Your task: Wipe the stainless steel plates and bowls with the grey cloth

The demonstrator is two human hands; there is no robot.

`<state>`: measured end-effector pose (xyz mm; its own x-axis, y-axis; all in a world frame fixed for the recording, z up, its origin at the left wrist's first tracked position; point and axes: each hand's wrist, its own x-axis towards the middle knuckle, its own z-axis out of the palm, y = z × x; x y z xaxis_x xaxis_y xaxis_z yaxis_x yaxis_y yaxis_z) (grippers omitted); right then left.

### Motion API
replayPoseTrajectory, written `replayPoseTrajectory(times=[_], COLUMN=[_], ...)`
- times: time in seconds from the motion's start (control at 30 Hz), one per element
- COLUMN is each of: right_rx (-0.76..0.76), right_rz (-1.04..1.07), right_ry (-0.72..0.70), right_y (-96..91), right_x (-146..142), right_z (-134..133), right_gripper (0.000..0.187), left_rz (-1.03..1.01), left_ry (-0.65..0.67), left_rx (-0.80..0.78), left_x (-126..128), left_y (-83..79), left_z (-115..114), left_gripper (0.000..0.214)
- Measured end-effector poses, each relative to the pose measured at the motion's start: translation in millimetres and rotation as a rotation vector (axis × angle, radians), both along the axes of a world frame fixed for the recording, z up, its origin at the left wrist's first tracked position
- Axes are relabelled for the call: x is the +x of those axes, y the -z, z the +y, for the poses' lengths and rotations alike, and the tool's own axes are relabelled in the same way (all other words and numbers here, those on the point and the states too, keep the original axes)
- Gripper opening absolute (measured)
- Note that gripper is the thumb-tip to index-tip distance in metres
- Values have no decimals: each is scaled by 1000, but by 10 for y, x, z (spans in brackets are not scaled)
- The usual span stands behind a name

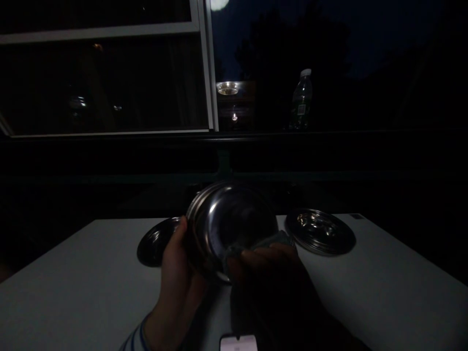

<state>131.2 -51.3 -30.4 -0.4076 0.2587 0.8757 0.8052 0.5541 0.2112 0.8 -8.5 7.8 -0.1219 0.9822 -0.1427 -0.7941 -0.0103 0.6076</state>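
The scene is very dark. My left hand [179, 273] grips the left rim of a shiny steel plate [226, 219], held tilted toward me above the white table [73, 287]. My right hand [270, 265] presses a grey cloth [263, 243] against the plate's lower right part, fingers closed over it. Its wrist and arm are lost in shadow.
A dark steel dish [155, 241] lies on the table behind my left hand, and another steel plate [320, 231] lies at the right. A phone edge [238, 342] shows at the bottom. A clear plastic bottle [302, 100] stands on the window ledge by the white window frame [208, 68].
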Motion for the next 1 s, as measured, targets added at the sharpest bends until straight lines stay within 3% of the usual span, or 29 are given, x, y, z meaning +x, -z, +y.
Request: replayPoseTrajectory(times=[0.1,0.27,0.43,0.53,0.7,0.83,1.0], right_rx=[-21,-16,1,0,21,44,9], right_rz=[-1,-33,3,-5,-7,-12,-45], right_ry=[7,39,4,6,14,-11,11], right_y=[22,49,25,-2,-3,10,-30], right_x=[5,61,47,39,5,-2,11], right_z=[7,20,26,13,20,28,8], right_gripper=[23,25,23,24,22,24,21], left_rz=[7,14,14,6,-2,-16,-3], left_ry=[125,-16,61,-1,51,-4,25], left_rx=[-68,39,-12,11,-48,20,0], left_x=[10,-19,-23,-35,-41,-58,-59], left_y=[25,-11,-31,-38,-38,-61,-75], left_z=[-8,5,-11,-16,0,13,15], left_gripper=[23,23,22,24,25,26,26])
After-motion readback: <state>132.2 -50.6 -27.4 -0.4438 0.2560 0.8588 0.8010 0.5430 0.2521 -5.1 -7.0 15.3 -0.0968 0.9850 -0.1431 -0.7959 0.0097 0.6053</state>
